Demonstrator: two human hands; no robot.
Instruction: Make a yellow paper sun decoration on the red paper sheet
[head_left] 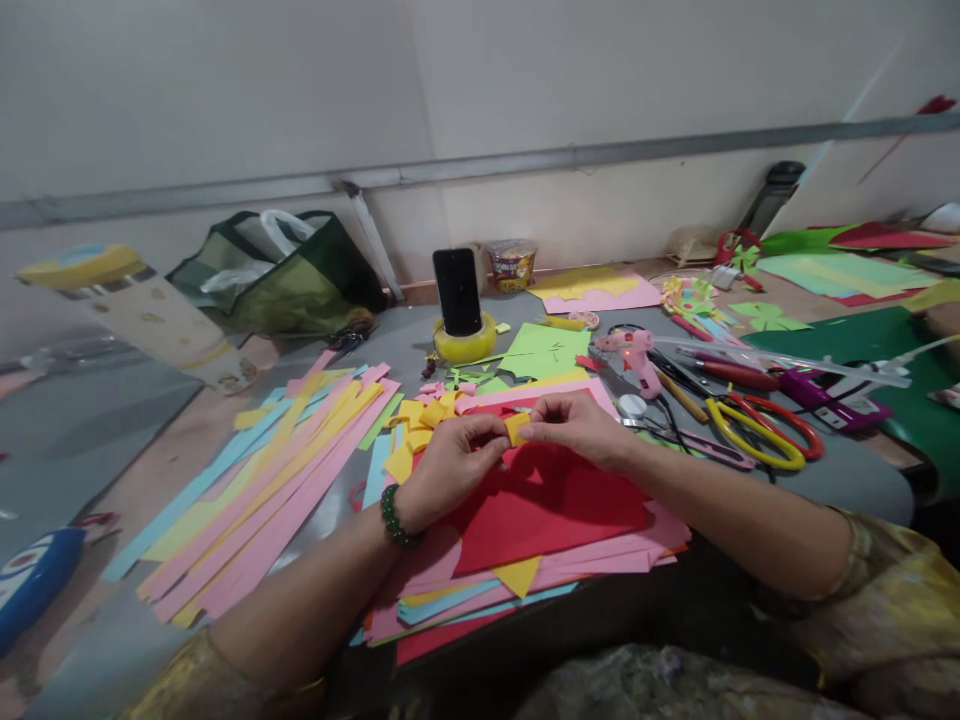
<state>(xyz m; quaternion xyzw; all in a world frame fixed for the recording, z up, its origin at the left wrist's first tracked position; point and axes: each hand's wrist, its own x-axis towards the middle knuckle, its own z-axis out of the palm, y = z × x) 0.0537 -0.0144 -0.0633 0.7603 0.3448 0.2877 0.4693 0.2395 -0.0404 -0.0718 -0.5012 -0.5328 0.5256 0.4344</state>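
Observation:
Between my two hands is a small yellow paper piece (517,429), pinched at both sides. The fingertips of my left hand (457,455) close on its left end; a green bead bracelet circles that wrist. My right hand (574,428) grips the other end between thumb and forefinger. Both hands hover just over a red paper sheet (559,510), which tops a stack of coloured paper (615,550). Several curled yellow paper pieces (420,425) lie beside my left hand. Whether the held piece is folded or curled, I cannot tell.
Long paper strips (277,490) spread to the left. Behind my hands stand a phone (457,292) and a yellow tape roll (465,342). Rightward lie a pink glue gun (634,358), yellow-handled scissors (754,435), red-handled scissors (802,425) and a purple box (832,400). A tumbler (154,315) stands at left.

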